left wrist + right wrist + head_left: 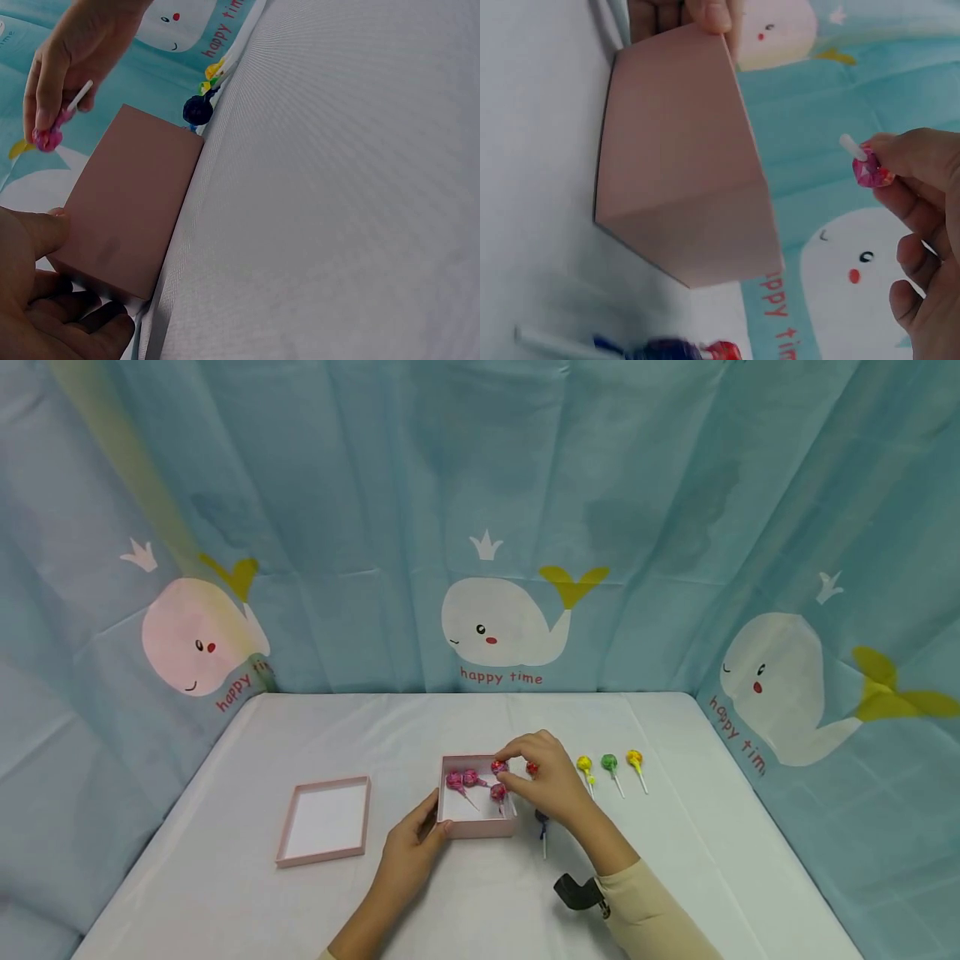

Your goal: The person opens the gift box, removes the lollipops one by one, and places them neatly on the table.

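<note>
A pink box (pixel 477 830) stands uncovered on the table, with pink lollipops (pixel 454 780) lying inside it. My left hand (pixel 408 850) grips the box at its near left corner, the thumb on the front and the fingers along the side. Over the box's right side, my right hand (pixel 551 778) pinches a pink-red lollipop (pixel 869 171) between thumb and fingers, its white stick showing in both wrist views. Just right of the box lies a dark blue lollipop (pixel 198 110), and a red one (pixel 532 768) is partly covered by the right hand.
Yellow (pixel 584 763), green (pixel 609 762) and orange-yellow (pixel 635 757) lollipops lie to the right on the white table (pixel 720 860). The shallow pink lid (pixel 322 858) rests at left, its inside facing up. Behind the table hangs a blue whale-print curtain (pixel 360 527).
</note>
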Available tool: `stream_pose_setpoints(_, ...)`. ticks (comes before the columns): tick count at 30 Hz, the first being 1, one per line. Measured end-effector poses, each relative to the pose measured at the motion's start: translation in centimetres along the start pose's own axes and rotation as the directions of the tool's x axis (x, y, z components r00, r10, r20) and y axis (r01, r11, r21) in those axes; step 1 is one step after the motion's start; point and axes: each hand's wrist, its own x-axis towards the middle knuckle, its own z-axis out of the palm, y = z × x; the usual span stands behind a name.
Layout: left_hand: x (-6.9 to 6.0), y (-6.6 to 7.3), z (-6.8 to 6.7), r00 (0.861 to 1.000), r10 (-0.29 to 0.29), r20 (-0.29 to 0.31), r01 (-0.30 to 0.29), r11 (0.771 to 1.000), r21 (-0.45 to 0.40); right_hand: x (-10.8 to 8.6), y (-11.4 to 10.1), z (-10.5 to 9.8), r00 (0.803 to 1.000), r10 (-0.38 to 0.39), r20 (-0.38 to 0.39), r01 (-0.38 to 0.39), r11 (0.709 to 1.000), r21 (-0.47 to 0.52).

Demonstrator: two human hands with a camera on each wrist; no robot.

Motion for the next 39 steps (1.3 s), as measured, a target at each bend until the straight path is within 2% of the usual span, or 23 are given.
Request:
stream_pose_setpoints(8,0.1,0.0,0.0,1.000,0.006,0.004,-0.006,0.999,-0.033,-2.5,0.8,-2.3,0.999,0.012,-0.051,-0.013,1.000,-0.018)
stream_pose_setpoints(17,0.0,-0.2,0.1,1.000,0.004,0.002,-0.004,1.000,-0.023,-5.4,2.8,-3.5,0.993,0.050,-0.104,-0.054,0.998,-0.027)
stream_pose_setpoints(22,0.0,-0.1,0.0,1.000,0.003,0.002,-0.003,1.000,-0.010,-6.5,3.9,-3.7,0.990,0.066,-0.123,-0.069,0.997,-0.016)
stream_pose_setpoints(29,-0.1,-0.2,0.0,1.000,0.005,-0.009,-0.005,1.000,-0.004,-7.4,5.0,-3.5,0.984,0.155,-0.093,-0.156,0.988,-0.006)
stream_pose_setpoints(34,-0.1,-0.2,0.1,1.000,-0.012,-0.003,0.012,1.000,-0.001,-8.0,6.2,-3.2,0.979,0.183,-0.084,-0.185,0.983,-0.010)
stream_pose_setpoints(39,-0.1,0.0,-0.1,1.000,0.013,0.001,-0.013,1.000,-0.006,-8.3,7.3,-3.0,0.973,0.215,-0.083,-0.217,0.976,-0.017)
